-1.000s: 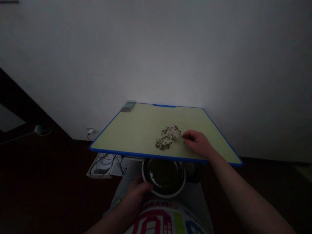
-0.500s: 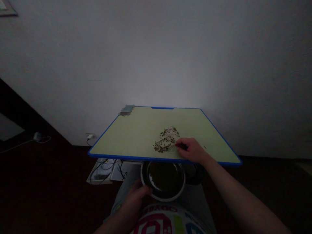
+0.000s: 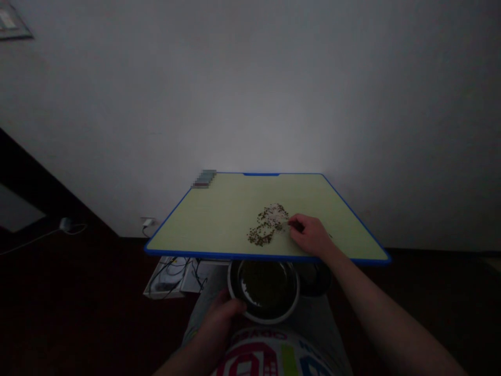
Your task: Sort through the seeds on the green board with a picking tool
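Note:
My left hand [image 3: 225,313] grips the near-left rim of a round metal bowl [image 3: 295,300] on my lap, thumb over the edge. Dark contents lie inside the bowl, too dim to name. Over the tabletop, my right hand [image 3: 309,234] is closed in a pinch at the right side of a small spread of grains. A thin, pale bit shows at its fingertips, too small to make out. The spread has dark brown, bead-like grains [image 3: 260,236] at the near left and a paler, whitish patch [image 3: 273,213] mixed with dark ones farther back.
The pale yellow-green table [image 3: 219,224] has a blue edge and stands against a white wall [image 3: 250,94]. A blurred-out item [image 3: 204,178] lies at its far left corner. Below are a box with cables [image 3: 168,279] and a dark round container [image 3: 317,279] right of the bowl.
My right hand has moved slightly right and away from me, off the near dark grains to beside the paler patch. My left hand keeps its hold on the bowl.

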A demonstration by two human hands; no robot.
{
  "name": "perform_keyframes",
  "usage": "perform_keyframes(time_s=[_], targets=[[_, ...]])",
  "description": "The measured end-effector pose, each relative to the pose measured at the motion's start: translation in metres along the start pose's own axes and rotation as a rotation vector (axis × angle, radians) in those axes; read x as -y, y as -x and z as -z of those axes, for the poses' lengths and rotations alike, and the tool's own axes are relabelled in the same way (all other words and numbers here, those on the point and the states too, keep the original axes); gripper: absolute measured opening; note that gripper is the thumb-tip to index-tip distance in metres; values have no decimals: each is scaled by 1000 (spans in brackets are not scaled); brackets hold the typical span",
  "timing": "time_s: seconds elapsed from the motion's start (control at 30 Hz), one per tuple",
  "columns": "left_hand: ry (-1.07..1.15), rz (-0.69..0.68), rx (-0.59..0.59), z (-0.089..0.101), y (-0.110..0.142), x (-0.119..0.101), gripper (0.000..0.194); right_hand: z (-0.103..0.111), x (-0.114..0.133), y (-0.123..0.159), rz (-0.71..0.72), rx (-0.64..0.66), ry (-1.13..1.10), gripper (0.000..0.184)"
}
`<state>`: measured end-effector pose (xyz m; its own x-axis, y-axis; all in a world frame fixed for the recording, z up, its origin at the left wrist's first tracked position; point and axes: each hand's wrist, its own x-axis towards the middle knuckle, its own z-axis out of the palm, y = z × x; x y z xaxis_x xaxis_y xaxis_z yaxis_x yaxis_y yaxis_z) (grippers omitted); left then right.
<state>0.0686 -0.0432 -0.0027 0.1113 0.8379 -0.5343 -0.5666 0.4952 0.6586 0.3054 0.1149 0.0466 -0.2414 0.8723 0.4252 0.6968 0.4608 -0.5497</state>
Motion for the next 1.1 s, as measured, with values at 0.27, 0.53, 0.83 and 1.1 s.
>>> perform_keyframes(time_s=[0.27,0.53,0.83,1.1], targets=[[-36,-19,9,0,1,-1,38,2,3,0,-31,-38,-52,16],[3,-3,31,-6,2,-4,57,2,6,0,15,17,-14,17],[13,1,-7,-2,1,-1,73,3,6,0,31,27,-45,14],[19,-1,18,2,-1,0,69,3,4,-1,30,34,-44,17]])
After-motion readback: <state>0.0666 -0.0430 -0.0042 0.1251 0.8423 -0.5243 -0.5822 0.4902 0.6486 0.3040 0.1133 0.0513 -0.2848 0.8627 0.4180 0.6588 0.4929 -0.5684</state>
